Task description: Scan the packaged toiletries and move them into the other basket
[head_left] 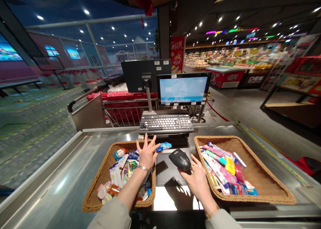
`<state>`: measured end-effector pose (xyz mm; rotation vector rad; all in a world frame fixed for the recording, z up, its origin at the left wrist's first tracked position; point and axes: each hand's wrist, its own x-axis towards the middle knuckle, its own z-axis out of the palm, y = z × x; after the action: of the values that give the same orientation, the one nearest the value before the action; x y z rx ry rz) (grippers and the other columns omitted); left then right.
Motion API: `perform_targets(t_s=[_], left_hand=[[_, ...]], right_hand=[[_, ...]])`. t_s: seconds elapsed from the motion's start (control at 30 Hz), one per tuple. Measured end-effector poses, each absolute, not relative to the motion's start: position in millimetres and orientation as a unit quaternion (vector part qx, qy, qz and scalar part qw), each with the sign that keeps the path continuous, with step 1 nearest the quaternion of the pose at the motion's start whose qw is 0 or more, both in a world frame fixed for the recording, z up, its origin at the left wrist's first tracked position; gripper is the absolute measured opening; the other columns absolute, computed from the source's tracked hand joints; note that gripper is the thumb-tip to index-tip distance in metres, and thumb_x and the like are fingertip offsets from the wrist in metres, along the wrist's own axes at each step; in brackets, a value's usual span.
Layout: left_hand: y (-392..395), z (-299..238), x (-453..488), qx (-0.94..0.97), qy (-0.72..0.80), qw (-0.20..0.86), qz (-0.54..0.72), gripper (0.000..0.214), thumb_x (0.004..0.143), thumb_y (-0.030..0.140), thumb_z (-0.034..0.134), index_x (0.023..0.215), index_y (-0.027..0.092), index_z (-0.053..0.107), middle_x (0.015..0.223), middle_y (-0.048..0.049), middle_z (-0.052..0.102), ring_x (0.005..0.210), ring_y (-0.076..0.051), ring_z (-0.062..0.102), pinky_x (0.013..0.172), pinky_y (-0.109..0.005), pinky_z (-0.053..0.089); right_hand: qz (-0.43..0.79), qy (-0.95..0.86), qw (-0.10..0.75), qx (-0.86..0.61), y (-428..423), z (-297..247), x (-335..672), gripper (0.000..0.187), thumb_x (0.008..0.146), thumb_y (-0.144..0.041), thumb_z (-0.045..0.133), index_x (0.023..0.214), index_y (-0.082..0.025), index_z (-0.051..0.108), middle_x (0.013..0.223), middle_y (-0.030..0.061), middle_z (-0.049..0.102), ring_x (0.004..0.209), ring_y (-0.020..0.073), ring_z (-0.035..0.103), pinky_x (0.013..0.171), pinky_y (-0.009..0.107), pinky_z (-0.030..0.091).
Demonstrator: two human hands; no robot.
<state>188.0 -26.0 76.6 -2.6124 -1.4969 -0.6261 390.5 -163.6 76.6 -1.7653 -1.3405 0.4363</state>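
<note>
My left hand [147, 154] hovers over the left wicker basket [100, 175], fingers spread, with a small blue packet [164, 146] pinched between thumb and forefinger. My right hand [197, 179] grips a black handheld barcode scanner [180, 159], whose head points toward the blue packet. The left basket holds several small packaged goods [122, 170]. The right wicker basket [265, 179] holds several flat colourful packs [223, 167]. Both hands are over a steel checkout counter [70, 175], just in front of a keyboard [166, 123].
A monitor [184, 89] with a lit screen stands behind the keyboard, beside the back of a second display [144, 73]. Red shopping baskets [122, 103] and a metal rail [85, 107] lie beyond the counter. Shop shelves and freezers [225, 75] fill the right background.
</note>
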Motion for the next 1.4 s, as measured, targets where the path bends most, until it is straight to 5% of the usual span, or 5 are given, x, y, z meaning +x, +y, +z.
perform_targets(t_s=[1.03,1.4], left_hand=[[-31.5,80.5,230.7,-0.859,-0.425,0.030,-0.285,0.035,0.082,0.025,0.065,0.113,0.039,0.066,0.143,0.0013,0.052,0.146,-0.034,0.022,0.110,-0.076,0.002],[-30.7,77.4,268.2,-0.884,-0.362,0.019,-0.294,0.029,0.084,0.032,0.064,0.112,0.038,0.067,0.143,-0.0003,0.052,0.145,-0.035,0.022,0.109,-0.077,0.000]], right_hand=[[0.155,-0.467,0.449,-0.746,-177.4,68.6,422.1,0.032,0.067,-0.038,0.063,0.093,-0.023,0.074,0.122,0.0084,0.065,0.133,0.0313,0.042,0.111,0.049,0.033],[0.124,-0.415,0.486,-0.759,-195.0,70.9,450.9,0.036,0.068,-0.037,0.063,0.099,-0.022,0.074,0.119,0.0100,0.066,0.131,0.0311,0.043,0.111,0.050,0.032]])
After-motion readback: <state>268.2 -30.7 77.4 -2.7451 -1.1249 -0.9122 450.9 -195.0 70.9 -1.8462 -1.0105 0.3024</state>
